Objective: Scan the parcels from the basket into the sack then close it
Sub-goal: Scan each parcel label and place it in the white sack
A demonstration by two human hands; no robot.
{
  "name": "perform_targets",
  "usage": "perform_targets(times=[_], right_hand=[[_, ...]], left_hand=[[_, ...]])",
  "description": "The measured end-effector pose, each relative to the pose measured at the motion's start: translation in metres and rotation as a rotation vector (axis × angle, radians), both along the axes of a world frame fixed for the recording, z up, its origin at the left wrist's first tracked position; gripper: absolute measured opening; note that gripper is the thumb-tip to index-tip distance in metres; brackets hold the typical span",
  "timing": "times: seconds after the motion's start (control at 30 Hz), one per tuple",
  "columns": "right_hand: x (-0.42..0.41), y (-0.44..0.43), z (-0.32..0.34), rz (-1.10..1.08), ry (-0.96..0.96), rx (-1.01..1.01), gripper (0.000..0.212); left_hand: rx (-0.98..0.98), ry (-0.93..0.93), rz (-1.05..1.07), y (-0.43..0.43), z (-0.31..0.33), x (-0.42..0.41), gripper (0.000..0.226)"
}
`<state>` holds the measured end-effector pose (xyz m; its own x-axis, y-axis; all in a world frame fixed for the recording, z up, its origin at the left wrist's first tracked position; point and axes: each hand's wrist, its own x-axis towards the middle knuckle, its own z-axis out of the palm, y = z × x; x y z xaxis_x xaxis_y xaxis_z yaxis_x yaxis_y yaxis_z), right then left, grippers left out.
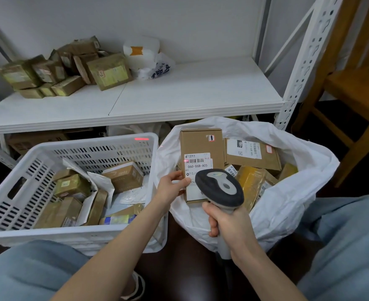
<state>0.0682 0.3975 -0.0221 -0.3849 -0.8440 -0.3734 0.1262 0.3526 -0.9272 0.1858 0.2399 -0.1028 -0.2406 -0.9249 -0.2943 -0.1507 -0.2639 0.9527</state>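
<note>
Parcel point(201, 146) held over sack point(298, 192), scanner point(219, 187) aimed.
L hand point(170, 187) pinches its 7 o'clock edge; R hand point(227, 227) fingers curl round scanner grip; red beam point(186, 161) prob. on barcode point(197, 160); basket point(70, 235) at 9 o'clock.

Soft, even indoor light from above leaves the white shelf point(190, 94) bright and shadows faint, while the floor point(179, 268) at 6 o'clock sinks into near black. A red scan line glows on the basket point(114, 139) rim. Wide-angle distortion bends the rack post point(305, 61) at 2 o'clock.
</note>
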Motion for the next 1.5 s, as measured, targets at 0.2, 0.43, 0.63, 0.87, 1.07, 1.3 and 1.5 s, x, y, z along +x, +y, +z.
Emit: perform_targets(times=[0.2, 0.43, 0.63, 0.87, 1.07, 1.3, 1.5], right_hand=[[0.000, 0.002, 0.004, -0.029, -0.046, -0.008, 0.026], [0.001, 0.002, 0.009, -0.038, -0.043, -0.009, 0.024], [0.001, 0.003, 0.006, -0.025, -0.015, -0.017, 0.029], [0.002, 0.003, 0.004, -0.019, -0.043, -0.009, 0.028], [0.001, 0.004, 0.001, -0.009, -0.030, -0.010, 0.030], [-0.001, -0.004, 0.004, -0.011, -0.088, 0.001, 0.022], [-0.029, -0.033, 0.008, -0.145, -0.205, -0.028, 0.013]], left_hand=[[-0.007, 0.020, -0.002, 0.002, 0.002, 0.000, 0.034], [-0.007, 0.018, 0.003, 0.003, 0.001, 0.001, 0.032], [-0.009, 0.006, 0.012, 0.002, 0.000, 0.002, 0.034], [-0.008, 0.018, 0.013, 0.002, 0.000, 0.002, 0.033], [-0.014, 0.010, 0.019, 0.003, 0.001, 0.001, 0.033], [-0.030, -0.062, -0.010, -0.006, 0.012, 0.003, 0.030], [0.103, -0.289, -0.094, -0.059, 0.052, -0.005, 0.024]])
